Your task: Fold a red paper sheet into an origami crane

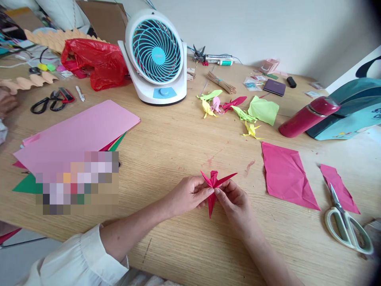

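Note:
A folded dark pink origami crane [213,181] is held just above the wooden table, between my two hands. It has narrow points to the left and right, a short blunt piece at the top and a long point downward. My left hand [190,193] pinches its left side, thumb in front and fingers behind. On its right side my right hand [233,195] pinches it the same way, the two thumb tips nearly meeting at its middle. The fingers behind the paper are partly hidden.
Right of my hands lie a pink paper sheet [287,174], a pink strip [341,188] and scissors [347,228]. Several folded paper figures [251,129] lie farther back. A fan [159,55], a red bottle [309,116] and stacked coloured paper [86,131] stand or lie around.

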`<state>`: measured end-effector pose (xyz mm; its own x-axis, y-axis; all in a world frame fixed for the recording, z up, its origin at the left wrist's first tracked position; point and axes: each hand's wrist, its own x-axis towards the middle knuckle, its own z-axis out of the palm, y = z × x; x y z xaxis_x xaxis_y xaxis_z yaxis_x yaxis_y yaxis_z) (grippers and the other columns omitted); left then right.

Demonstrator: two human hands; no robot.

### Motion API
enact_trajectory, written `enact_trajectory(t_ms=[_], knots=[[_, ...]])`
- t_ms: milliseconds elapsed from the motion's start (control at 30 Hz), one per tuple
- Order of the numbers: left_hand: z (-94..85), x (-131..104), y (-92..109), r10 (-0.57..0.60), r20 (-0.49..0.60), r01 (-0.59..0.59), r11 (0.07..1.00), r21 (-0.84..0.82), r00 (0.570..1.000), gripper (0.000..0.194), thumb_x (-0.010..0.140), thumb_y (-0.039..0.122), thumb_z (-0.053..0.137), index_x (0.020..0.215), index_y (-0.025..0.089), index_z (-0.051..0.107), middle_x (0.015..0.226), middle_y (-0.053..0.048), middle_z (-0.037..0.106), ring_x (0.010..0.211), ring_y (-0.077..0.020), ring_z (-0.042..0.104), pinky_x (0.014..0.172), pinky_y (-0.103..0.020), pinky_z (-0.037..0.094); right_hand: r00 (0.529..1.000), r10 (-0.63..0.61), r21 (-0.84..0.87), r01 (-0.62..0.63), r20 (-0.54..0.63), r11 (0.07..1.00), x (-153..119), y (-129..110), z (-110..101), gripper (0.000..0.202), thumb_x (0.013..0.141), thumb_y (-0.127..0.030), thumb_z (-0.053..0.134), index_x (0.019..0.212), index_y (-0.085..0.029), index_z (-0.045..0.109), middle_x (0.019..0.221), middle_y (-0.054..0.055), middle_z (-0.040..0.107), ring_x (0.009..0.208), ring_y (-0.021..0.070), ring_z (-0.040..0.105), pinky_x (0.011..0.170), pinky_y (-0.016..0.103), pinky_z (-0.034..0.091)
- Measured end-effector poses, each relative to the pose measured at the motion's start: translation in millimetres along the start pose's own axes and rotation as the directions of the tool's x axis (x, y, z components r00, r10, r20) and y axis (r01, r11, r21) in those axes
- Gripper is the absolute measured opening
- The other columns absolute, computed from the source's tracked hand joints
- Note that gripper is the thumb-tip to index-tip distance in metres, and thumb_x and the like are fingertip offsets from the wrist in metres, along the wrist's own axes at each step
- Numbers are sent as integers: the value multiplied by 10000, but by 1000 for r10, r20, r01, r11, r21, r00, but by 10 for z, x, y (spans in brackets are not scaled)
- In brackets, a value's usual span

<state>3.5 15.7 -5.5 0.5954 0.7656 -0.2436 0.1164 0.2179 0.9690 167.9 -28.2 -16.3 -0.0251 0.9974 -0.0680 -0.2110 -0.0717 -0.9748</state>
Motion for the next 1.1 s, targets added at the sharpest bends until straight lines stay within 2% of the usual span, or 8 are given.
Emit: enact_trajectory(t_ms=[167, 300, 400, 533, 633, 767, 967, 1100], knots=[[16, 0, -31, -4, 11, 5, 999, -42, 1000, 313, 874, 454, 655, 913, 147, 612, 645, 39, 542, 551, -84, 532, 481, -172, 456, 1000, -7, 5, 7, -18, 1000, -20, 13, 1, 193, 875, -375, 733, 830, -212, 640, 758, -2, 656, 691, 124, 602, 669, 240, 511], [22, -3, -36, 65, -31, -64, 997, 31, 997, 240, 886, 385, 659, 875, 147, 632, 582, 62, 505, 479, -53, 468, 436, -143, 390, 1000, -1, 0, 1, -28, 1000, -18, 32, -20, 209, 860, -382, 748, 820, -208, 640, 750, -2, 652, 680, 118, 579, 641, 225, 497], [33, -11, -20, 76, -58, -72, 995, 65, 995, 209, 872, 352, 682, 891, 145, 657, 584, 55, 538, 459, -55, 499, 426, -147, 406, 1000, -4, -16, 4, -27, 1000, -16, 53, -31, 202, 870, -382, 739, 823, -212, 641, 729, -5, 652, 668, 116, 568, 634, 223, 488], [53, -16, 10, -11, -52, 8, 998, -66, 999, 269, 840, 385, 721, 923, 139, 649, 611, 37, 605, 444, -73, 558, 431, -169, 457, 1000, -15, -28, 14, -16, 1000, -13, 50, -17, 224, 859, -398, 749, 792, -210, 647, 725, 1, 663, 651, 117, 572, 624, 230, 484], [56, -11, 29, -44, -32, 36, 978, -206, 999, 339, 785, 412, 780, 919, 138, 632, 654, 14, 659, 552, -94, 640, 533, -182, 520, 999, -19, -27, 18, -38, 999, -15, 26, 4, 271, 827, -432, 770, 755, -203, 645, 696, -2, 649, 567, 101, 533, 530, 218, 446], [36, 1, 25, -54, 10, 54, 962, -266, 999, 395, 728, 427, 827, 904, 135, 626, 715, -6, 689, 659, -120, 686, 589, -201, 546, 998, 5, -33, -7, -59, 999, -18, -5, 10, 295, 819, -453, 770, 747, -202, 633, 664, -8, 630, 515, 94, 508, 474, 214, 419], [6, 15, -18, -46, 36, 52, 979, -195, 998, 399, 780, 488, 767, 931, 139, 647, 707, -11, 690, 591, -118, 667, 532, -209, 536, 998, -37, -64, 34, -49, 997, -10, -49, 21, 299, 829, -460, 757, 731, -206, 632, 648, -3, 616, 523, 107, 495, 484, 229, 422], [1, 10, -7, -44, 7, 44, 991, -123, 999, 406, 782, 507, 756, 914, 130, 682, 713, -24, 689, 584, -118, 647, 477, -189, 501, 998, -49, -61, 46, -49, 997, -14, -54, 36, 290, 838, -446, 752, 730, -207, 629, 656, -5, 606, 528, 105, 471, 497, 229, 412]])
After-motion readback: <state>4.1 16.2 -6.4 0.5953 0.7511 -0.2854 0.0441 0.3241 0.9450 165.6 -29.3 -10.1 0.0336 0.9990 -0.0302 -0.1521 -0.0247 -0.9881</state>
